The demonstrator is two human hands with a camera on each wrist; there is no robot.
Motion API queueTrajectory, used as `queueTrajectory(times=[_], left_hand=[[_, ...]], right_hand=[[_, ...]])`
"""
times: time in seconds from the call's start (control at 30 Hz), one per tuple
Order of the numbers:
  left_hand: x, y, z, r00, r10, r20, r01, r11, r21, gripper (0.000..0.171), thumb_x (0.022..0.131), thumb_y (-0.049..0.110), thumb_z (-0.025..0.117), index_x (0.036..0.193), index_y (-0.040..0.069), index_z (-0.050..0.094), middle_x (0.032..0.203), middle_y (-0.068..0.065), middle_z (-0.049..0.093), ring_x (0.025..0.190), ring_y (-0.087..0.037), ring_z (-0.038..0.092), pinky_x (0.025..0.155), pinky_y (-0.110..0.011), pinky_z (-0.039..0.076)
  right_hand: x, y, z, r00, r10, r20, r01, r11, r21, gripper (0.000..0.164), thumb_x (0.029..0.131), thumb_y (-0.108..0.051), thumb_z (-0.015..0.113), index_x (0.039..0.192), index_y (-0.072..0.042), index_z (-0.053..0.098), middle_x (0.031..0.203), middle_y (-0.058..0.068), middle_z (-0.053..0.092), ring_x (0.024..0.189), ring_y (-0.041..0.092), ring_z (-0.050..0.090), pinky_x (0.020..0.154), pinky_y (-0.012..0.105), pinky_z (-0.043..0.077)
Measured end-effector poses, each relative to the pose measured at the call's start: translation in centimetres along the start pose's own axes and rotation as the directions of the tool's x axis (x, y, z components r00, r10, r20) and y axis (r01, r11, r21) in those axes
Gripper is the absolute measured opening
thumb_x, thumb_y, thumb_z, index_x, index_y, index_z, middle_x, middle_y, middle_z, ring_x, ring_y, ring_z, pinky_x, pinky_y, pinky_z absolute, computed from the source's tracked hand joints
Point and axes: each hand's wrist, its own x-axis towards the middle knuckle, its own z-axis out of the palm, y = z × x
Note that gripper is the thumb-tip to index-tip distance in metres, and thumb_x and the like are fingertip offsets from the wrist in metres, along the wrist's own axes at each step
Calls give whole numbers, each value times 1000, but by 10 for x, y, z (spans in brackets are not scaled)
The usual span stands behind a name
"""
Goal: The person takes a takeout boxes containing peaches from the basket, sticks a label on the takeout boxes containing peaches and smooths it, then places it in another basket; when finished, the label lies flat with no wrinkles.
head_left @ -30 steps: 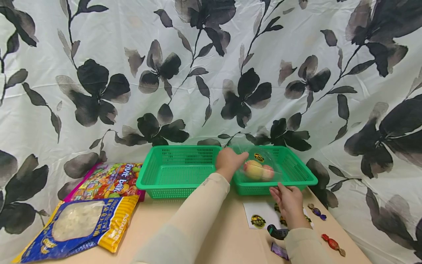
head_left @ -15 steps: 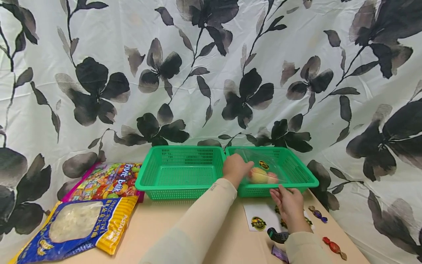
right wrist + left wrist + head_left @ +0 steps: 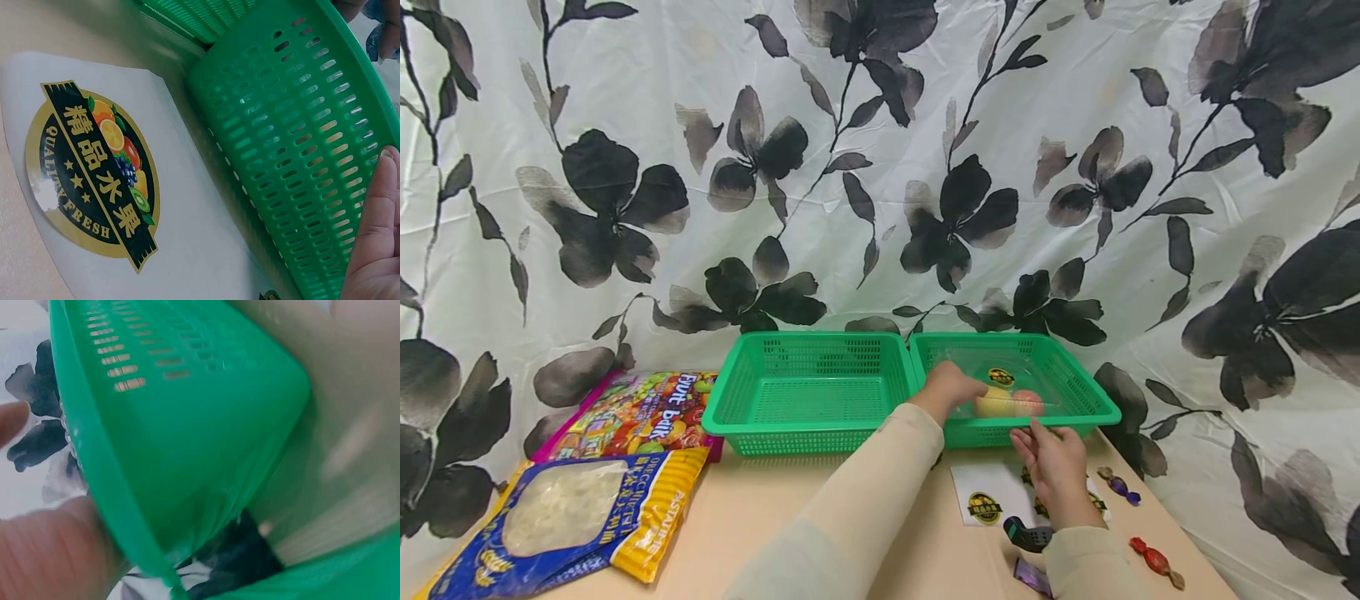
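My left hand (image 3: 953, 390) reaches into the right green basket (image 3: 1097, 414) and grips the left side of a clear plastic fruit box (image 3: 1002, 377). Its lid bears a round black-and-gold sticker, and yellow-pink round fruits (image 3: 1028, 403) show through the plastic. The box sits low inside the basket, partly hidden by the front wall. In the left wrist view, part of my left hand (image 3: 56, 550) lies beside a green rim. My right hand (image 3: 1056, 467) touches the basket's front rim with its fingertips, fingers loosely bent. The right wrist view shows a finger (image 3: 378, 206) against the outer wall.
A second green basket (image 3: 718, 421) stands directly left. Farther left lie a candy bag (image 3: 632, 417) and a blue-yellow pasta bag (image 3: 561, 508). A white sticker sheet (image 3: 973, 479), a red-wrapped candy (image 3: 1156, 558), a purple-wrapped candy (image 3: 1118, 486) and a black-green curved object (image 3: 1026, 535) lie in front.
My left hand has lowered the fruit box into the right basket, moving down and slightly right. My right hand has stayed near the basket's front rim.
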Motion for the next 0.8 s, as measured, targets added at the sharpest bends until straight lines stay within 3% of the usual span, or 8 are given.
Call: queueTrajectory(times=[0.1, 0.2, 0.57, 0.7, 0.8], left_hand=[[5, -6, 3, 999, -34, 36, 38, 991, -131, 72, 83, 18, 82, 142, -7, 49, 139, -19, 57, 124, -34, 57, 102, -47, 52], [12, -11, 3, 996, -50, 71, 64, 977, -203, 81, 83, 15, 82, 150, -6, 41, 148, -21, 50, 134, -37, 51, 106, -49, 50], [7, -16, -10, 995, -49, 86, 69, 969, -235, 92, 82, 22, 84, 156, -1, 34, 155, -20, 44, 138, -40, 49, 109, -56, 46], [-5, -25, -16, 999, -19, 38, 30, 948, -318, 80, 88, 26, 78, 153, 0, 40, 154, -18, 47, 137, -40, 49, 111, -57, 44], [-20, -34, -18, 999, 12, -35, -26, 898, -438, 55, 93, 26, 70, 141, 1, 56, 140, -16, 59, 128, -36, 58, 107, -51, 48]], right_hand=[[0, 1, 2, 1000, -2, 6, 3, 1000, -2, 48, 108, -21, 51, 148, -7, 28, 93, 3, 70, 91, 11, 74, 92, 25, 57], [2, 2, 4, 1000, -2, 11, 2, 1000, 0, 49, 108, -22, 51, 148, -6, 27, 93, 3, 70, 92, 11, 74, 92, 25, 57], [2, 2, 6, 1000, 5, 6, -5, 1000, -12, 54, 107, -24, 53, 152, -6, 28, 97, 3, 71, 95, 11, 74, 94, 24, 56], [-2, 5, 3, 1000, 8, -28, -10, 998, -61, 44, 107, -29, 55, 141, -6, 40, 97, 1, 70, 93, 9, 74, 92, 24, 57], [-8, 7, 0, 996, 1, -89, -12, 993, -121, 36, 107, -32, 55, 131, -6, 48, 95, 0, 70, 89, 8, 74, 88, 23, 58]])
